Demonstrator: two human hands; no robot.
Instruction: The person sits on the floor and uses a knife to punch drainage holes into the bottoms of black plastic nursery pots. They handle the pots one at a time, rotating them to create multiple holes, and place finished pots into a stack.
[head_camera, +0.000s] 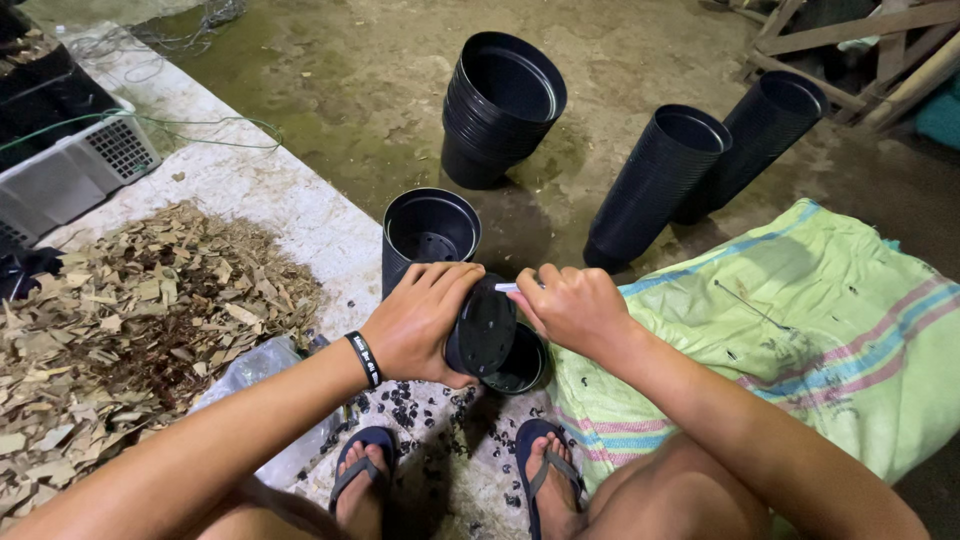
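Head view. The left hand (415, 320) grips a black plastic pot (482, 328) turned on its side, base toward the camera, above the feet. The right hand (575, 305) is closed on a thin pale tool (506, 288) whose tip meets the pot's rim. A second pot (520, 362) lies just behind; another upright pot (430, 232) stands beyond. Pot stacks (655, 180) wait on the floor. Clean work probably requires a steady, firmly braced pot.
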